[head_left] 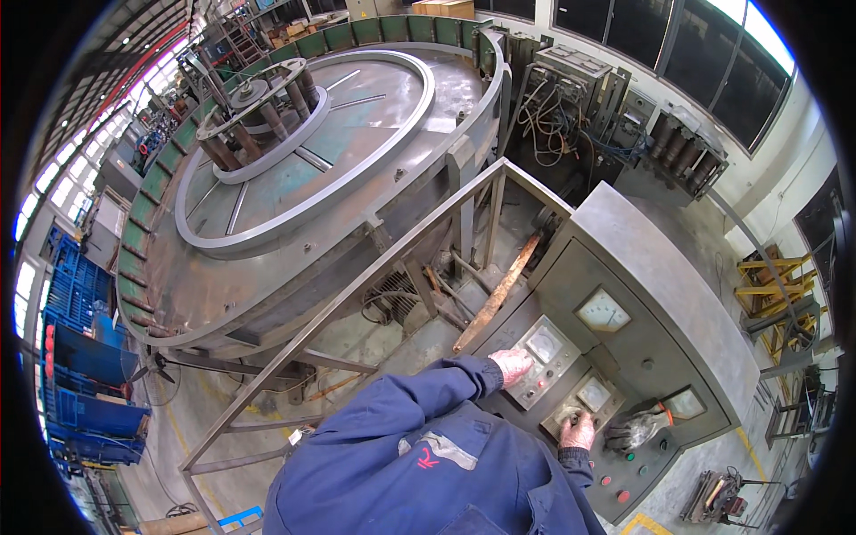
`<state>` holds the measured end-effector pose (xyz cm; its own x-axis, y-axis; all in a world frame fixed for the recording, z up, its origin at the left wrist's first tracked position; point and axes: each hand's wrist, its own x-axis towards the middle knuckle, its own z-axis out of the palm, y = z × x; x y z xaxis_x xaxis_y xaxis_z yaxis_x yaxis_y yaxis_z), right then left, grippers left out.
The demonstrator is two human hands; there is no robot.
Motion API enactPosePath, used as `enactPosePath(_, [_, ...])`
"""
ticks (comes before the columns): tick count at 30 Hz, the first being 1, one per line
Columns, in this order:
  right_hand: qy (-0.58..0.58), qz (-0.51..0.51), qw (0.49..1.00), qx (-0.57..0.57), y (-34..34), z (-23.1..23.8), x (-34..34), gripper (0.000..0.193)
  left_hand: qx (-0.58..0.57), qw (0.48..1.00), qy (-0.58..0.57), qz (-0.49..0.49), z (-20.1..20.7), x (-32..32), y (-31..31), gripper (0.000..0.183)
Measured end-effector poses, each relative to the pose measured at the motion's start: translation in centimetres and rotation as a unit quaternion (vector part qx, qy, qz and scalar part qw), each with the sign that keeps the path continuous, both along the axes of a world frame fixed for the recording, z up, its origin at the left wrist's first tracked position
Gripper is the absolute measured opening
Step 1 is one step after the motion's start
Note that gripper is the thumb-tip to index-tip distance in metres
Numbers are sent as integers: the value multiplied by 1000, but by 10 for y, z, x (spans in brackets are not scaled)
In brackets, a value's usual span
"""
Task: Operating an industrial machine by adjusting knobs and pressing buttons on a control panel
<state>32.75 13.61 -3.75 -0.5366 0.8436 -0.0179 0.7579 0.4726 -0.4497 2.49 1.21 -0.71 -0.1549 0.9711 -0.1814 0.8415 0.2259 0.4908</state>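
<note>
The two hands are apart at a grey control cabinet [640,332]. The left hand [512,366] rests, fingers bent, on the upper meter panel [547,364]; how far it is closed cannot be told. The right hand [578,432] has its fingers gathered around a small dark knob [572,419] on the lower meter panel [594,393]. Both panels carry white-faced dials. Near the right hand lie soiled grey work gloves [635,432], beside green and red push buttons [623,496].
</note>
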Motion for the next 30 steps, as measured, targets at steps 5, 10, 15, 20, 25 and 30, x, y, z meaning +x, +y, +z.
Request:
enactPosePath(5, [-3, -19, 1000, -24, -1, 6, -4, 34, 36, 999, 17, 15, -9, 1, -4, 20])
enactPosePath(10, [-13, -26, 999, -20, -1, 7, -4, 34, 11, 998, -29, 49, 9, 2, -4, 21])
enactPosePath(15, [-9, -27, 999, -22, 0, 6, -5, 33, 31, 999, 8, 13, -4, 0, -6, 21])
enactPosePath(20, [2, -29, 1000, -3, 2, -4, 0, 32, -3, 1000, -11, 3, 13, -1, -2, 25])
enactPosePath(25, [-4, -25, 1000, -7, 3, -7, -1, 31, -19, 997, -59, 50, -29, -2, 1, 30])
enactPosePath(30, [-4, -25, 1000, -5, 1, -2, -2, 31, -26, 992, -89, 90, -43, 0, 4, 32])
